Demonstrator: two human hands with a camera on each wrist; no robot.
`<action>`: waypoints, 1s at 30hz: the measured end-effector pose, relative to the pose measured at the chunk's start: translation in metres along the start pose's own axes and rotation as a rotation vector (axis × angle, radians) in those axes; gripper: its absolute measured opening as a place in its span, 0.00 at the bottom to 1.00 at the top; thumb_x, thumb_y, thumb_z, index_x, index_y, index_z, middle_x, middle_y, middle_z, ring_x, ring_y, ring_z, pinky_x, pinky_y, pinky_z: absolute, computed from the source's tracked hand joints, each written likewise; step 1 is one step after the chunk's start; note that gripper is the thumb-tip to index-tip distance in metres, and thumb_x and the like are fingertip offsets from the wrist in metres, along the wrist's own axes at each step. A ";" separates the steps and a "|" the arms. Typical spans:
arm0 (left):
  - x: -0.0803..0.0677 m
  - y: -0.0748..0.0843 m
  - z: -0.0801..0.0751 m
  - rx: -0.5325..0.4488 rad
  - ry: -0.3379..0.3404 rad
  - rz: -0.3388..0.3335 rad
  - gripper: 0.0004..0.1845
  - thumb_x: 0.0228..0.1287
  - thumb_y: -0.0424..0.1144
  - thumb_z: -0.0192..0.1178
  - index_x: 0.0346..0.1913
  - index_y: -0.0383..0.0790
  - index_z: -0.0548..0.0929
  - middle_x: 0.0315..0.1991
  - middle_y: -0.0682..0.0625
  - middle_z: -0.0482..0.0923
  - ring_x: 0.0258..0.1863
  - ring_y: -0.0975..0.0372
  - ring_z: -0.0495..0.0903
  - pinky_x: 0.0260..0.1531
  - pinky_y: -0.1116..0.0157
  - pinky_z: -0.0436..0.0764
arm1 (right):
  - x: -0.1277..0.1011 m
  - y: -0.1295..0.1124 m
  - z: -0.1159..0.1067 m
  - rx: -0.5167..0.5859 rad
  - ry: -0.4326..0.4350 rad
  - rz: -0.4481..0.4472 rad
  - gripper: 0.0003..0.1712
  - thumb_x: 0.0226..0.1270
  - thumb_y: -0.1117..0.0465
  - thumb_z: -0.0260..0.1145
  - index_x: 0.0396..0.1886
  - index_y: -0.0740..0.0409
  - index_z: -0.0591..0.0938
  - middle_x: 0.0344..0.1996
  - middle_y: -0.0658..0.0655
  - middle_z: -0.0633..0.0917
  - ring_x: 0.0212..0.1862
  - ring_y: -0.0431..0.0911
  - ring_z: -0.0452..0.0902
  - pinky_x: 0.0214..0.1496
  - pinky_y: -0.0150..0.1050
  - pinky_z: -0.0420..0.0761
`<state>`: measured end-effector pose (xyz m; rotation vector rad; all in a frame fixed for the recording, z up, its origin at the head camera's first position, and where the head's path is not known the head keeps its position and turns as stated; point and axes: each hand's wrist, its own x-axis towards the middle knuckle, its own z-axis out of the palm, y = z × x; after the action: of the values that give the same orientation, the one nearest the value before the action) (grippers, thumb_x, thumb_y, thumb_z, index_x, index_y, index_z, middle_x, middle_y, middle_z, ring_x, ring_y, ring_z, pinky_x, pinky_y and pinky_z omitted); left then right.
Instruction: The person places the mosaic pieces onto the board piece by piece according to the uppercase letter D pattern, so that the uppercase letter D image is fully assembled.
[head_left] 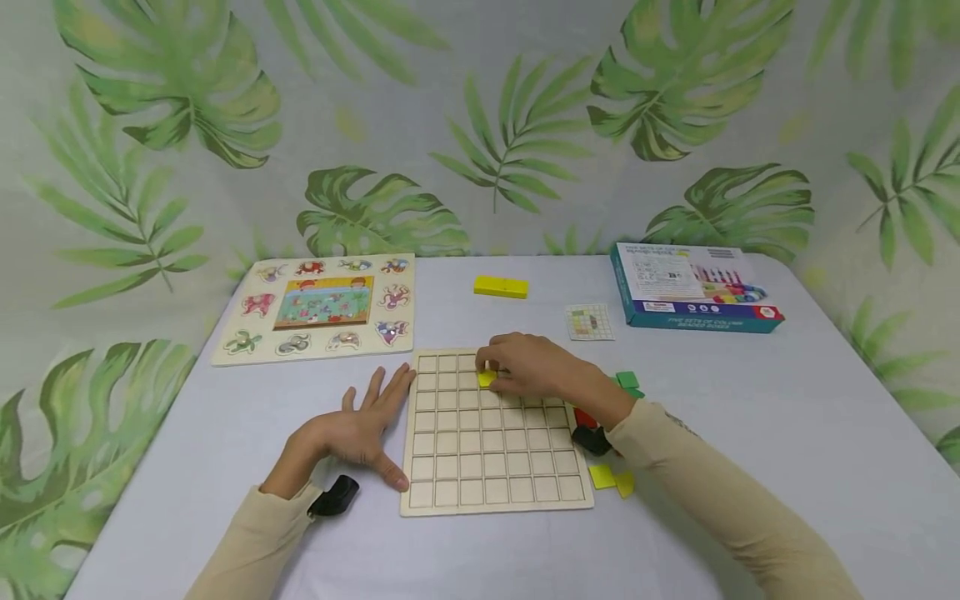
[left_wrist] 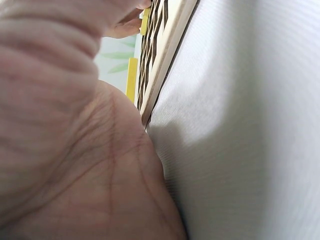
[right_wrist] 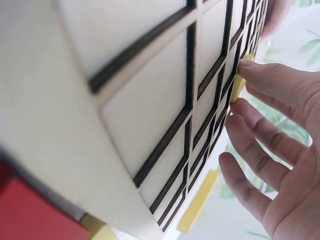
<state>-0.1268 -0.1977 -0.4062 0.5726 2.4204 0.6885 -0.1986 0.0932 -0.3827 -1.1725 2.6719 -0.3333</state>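
A wooden grid board lies flat on the table, its square cells outlined by dark grooves. My right hand is over its upper part and pinches a yellow square tile between thumb and fingers. Seen from the right wrist, the tile sits at the grid surface, while the other fingers stay apart from it. My left hand spreads along the left edge of the board, with its thumb and fingertips touching that edge. The palm fills much of the left wrist view, hiding its fingertips.
Right of the board lie green tiles, red tiles and yellow tiles, partly under the right forearm. Behind are a sea-animal puzzle, a yellow block, a small pattern card and a teal box.
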 end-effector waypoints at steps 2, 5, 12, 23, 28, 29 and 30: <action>-0.001 -0.002 0.001 0.001 0.001 -0.005 0.84 0.31 0.60 0.83 0.80 0.43 0.28 0.81 0.45 0.19 0.77 0.44 0.15 0.66 0.30 0.24 | 0.001 -0.001 0.001 0.008 0.001 -0.001 0.10 0.68 0.56 0.70 0.48 0.47 0.84 0.41 0.48 0.83 0.41 0.41 0.80 0.43 0.39 0.81; -0.001 -0.003 0.002 0.007 0.005 -0.005 0.84 0.31 0.60 0.83 0.80 0.43 0.28 0.81 0.45 0.19 0.77 0.44 0.15 0.66 0.30 0.25 | 0.001 -0.003 0.001 0.016 0.004 0.011 0.09 0.67 0.57 0.70 0.46 0.49 0.86 0.42 0.48 0.84 0.42 0.42 0.80 0.43 0.39 0.82; -0.001 -0.002 0.001 0.003 0.004 0.004 0.84 0.31 0.61 0.83 0.80 0.42 0.28 0.81 0.44 0.18 0.77 0.44 0.14 0.66 0.30 0.24 | -0.001 -0.007 -0.002 0.003 -0.004 0.033 0.07 0.68 0.58 0.69 0.43 0.52 0.89 0.43 0.50 0.84 0.39 0.41 0.79 0.39 0.38 0.82; 0.000 0.002 -0.002 -0.022 0.005 0.034 0.84 0.32 0.61 0.82 0.80 0.41 0.28 0.81 0.43 0.18 0.76 0.43 0.14 0.65 0.29 0.23 | -0.008 -0.008 -0.005 0.004 -0.030 0.059 0.13 0.72 0.60 0.66 0.53 0.52 0.88 0.46 0.52 0.83 0.45 0.44 0.80 0.45 0.38 0.82; -0.002 0.002 -0.002 -0.037 0.007 0.040 0.84 0.32 0.61 0.82 0.80 0.40 0.29 0.80 0.42 0.18 0.76 0.42 0.14 0.64 0.29 0.23 | -0.016 -0.003 -0.004 0.029 -0.057 0.017 0.17 0.76 0.63 0.59 0.60 0.53 0.84 0.52 0.55 0.82 0.53 0.47 0.79 0.55 0.41 0.80; -0.002 0.002 -0.001 -0.037 0.008 0.038 0.84 0.32 0.61 0.83 0.80 0.40 0.29 0.80 0.41 0.19 0.76 0.42 0.14 0.65 0.29 0.23 | -0.017 -0.002 -0.004 0.046 -0.059 0.008 0.17 0.77 0.63 0.58 0.61 0.54 0.83 0.54 0.55 0.82 0.55 0.48 0.78 0.57 0.42 0.79; -0.002 0.003 -0.001 -0.037 0.008 0.036 0.84 0.32 0.60 0.83 0.80 0.39 0.29 0.81 0.41 0.19 0.76 0.42 0.15 0.65 0.29 0.23 | -0.019 -0.001 -0.005 0.062 -0.061 0.001 0.18 0.77 0.64 0.58 0.62 0.55 0.82 0.55 0.55 0.82 0.57 0.48 0.78 0.60 0.43 0.78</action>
<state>-0.1250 -0.1970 -0.4035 0.6010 2.4052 0.7504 -0.1864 0.1072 -0.3758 -1.1443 2.5909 -0.3720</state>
